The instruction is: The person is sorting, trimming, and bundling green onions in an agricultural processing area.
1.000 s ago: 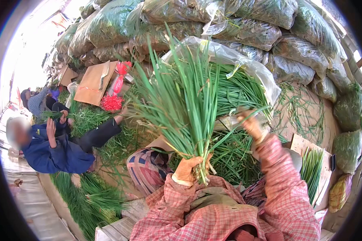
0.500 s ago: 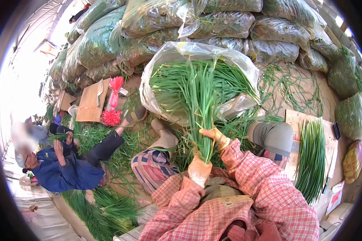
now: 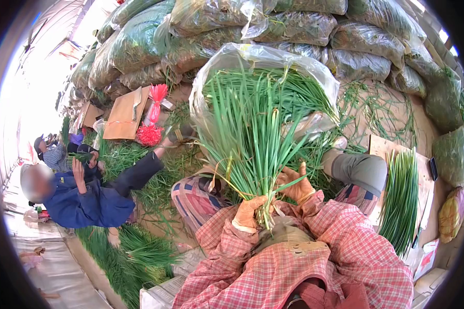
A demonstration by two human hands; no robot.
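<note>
A loose bunch of long green stalks (image 3: 252, 139) fans out upward in front of my body, its pale root ends near my lap. My left hand (image 3: 249, 212) is wrapped round the bunch close to the root ends. Just right of the stalks, my right hand (image 3: 298, 184) has its fingers apart, with the palm partly hidden by leaves. Behind the bunch stands an open clear plastic bag (image 3: 203, 92) with more green stalks (image 3: 294, 92) in it.
A neat bundle (image 3: 401, 190) lies on a board (image 3: 379, 147) at the right. Filled bags (image 3: 288, 28) are stacked behind. Cardboard (image 3: 126, 116) and red ties (image 3: 150, 135) lie left. A person in blue (image 3: 90, 206) sits at the left beside heaped stalks (image 3: 144, 252).
The bunch has spread from a tight bundle into a wide fan. My right hand has let go and moved right and slightly down. My left hand has shifted slightly left. The view has tilted slightly.
</note>
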